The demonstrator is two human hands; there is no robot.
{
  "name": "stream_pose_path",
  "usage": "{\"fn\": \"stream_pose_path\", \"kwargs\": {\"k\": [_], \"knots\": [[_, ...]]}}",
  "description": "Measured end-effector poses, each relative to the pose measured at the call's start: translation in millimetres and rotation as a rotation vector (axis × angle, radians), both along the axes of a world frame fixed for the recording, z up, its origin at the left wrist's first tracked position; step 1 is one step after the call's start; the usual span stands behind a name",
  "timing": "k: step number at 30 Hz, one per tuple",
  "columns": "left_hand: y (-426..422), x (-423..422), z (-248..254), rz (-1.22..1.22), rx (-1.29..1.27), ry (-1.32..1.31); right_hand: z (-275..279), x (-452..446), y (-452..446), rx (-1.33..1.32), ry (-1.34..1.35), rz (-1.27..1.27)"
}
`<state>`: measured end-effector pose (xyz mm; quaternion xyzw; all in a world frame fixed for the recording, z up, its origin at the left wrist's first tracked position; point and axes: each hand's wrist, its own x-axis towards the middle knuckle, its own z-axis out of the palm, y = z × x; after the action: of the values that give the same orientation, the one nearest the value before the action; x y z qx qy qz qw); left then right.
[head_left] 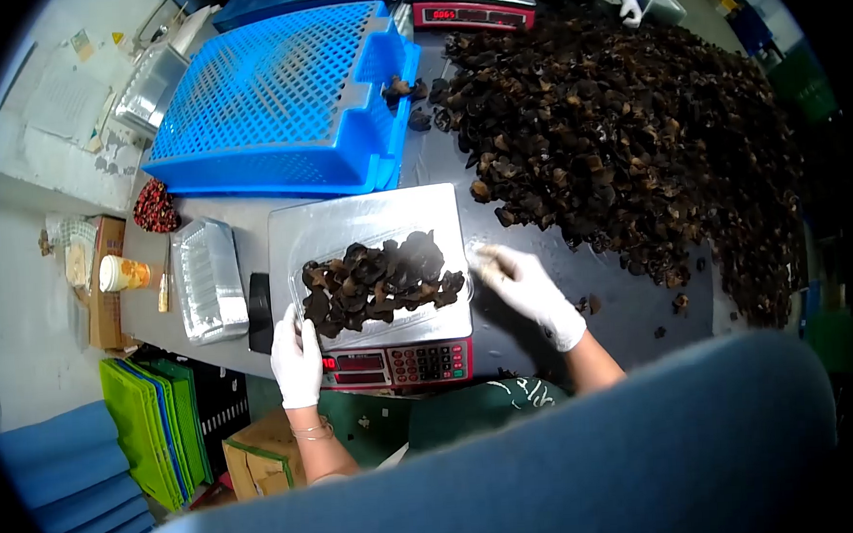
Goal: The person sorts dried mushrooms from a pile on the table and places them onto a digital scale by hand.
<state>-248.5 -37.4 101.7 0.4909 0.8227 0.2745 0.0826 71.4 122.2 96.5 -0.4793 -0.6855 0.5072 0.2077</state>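
A clear plastic tray (296, 291) holding dark, curled, fungus-like pieces (379, 279) rests on the metal plate of a scale (366, 217). My left hand (297, 358), in a white glove, has its thumb and fingers around the tray's lower left corner. Just beyond the tray's right edge is my right hand (529, 290), also gloved, with its fingers drawn together and their tips discoloured; whether anything small is between them cannot be made out. Red digits partly show on the scale's display at the near side.
A large dark heap (613, 141) spreads over the table's right side. Blue baskets (263, 92) stand at the back left, empty clear trays (209, 278) and a paper cup (123, 273) at the left. Across the table are another scale (474, 15) and a co-worker's gloved hands (630, 11).
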Motion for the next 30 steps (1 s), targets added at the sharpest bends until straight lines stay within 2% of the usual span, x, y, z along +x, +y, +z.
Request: {"fn": "stream_pose_path", "kwargs": {"k": [1, 2, 3, 5, 7, 10, 11, 14, 17, 20, 24, 26, 29, 30], "knots": [[0, -3, -11, -0.042, 0.03, 0.037, 8, -1, -5, -0.029, -0.046, 0.074], [4, -5, -17, -0.099, 0.174, 0.098, 3, -4, -9, -0.093, 0.04, 0.124], [5, -8, -20, -0.104, 0.185, 0.1, 4, -11, -12, -0.085, 0.036, 0.147], [7, -14, -21, 0.08, 0.048, -0.429, -7, -23, -9, -0.102, 0.111, 0.077], [16, -24, -31, 0.114, 0.196, -0.721, -14, -35, 6, -0.08, 0.141, 0.045], [40, -45, -21, 0.115, 0.328, -0.827, 4, -60, 41, 0.089, 0.156, 0.062], [52, -57, -22, 0.123, 0.404, -0.876, 7, -77, 58, 0.211, 0.283, 0.063], [89, -84, -14, 0.107, 0.521, -0.877, 34, -115, 103, 0.165, 0.288, 0.048], [126, -123, -24, 0.121, 0.526, -0.867, 16, -151, 145, 0.156, 0.461, 0.053], [160, -144, -36, 0.186, 0.545, -0.844, 15, -163, 160, -0.039, 0.519, 0.026], [198, -159, -30, 0.251, 0.587, -0.938, 15, -142, 138, -0.116, 0.447, 0.029], [210, -165, -29, 0.17, 0.71, -1.089, 28, -117, 119, -0.116, 0.411, 0.039], [199, -177, -29, 0.076, 0.747, -0.949, 6, -74, 105, -0.066, 0.438, 0.023], [190, -194, -41, 0.105, 0.698, -0.797, 3, -52, 99, -0.117, 0.361, -0.019]]}}
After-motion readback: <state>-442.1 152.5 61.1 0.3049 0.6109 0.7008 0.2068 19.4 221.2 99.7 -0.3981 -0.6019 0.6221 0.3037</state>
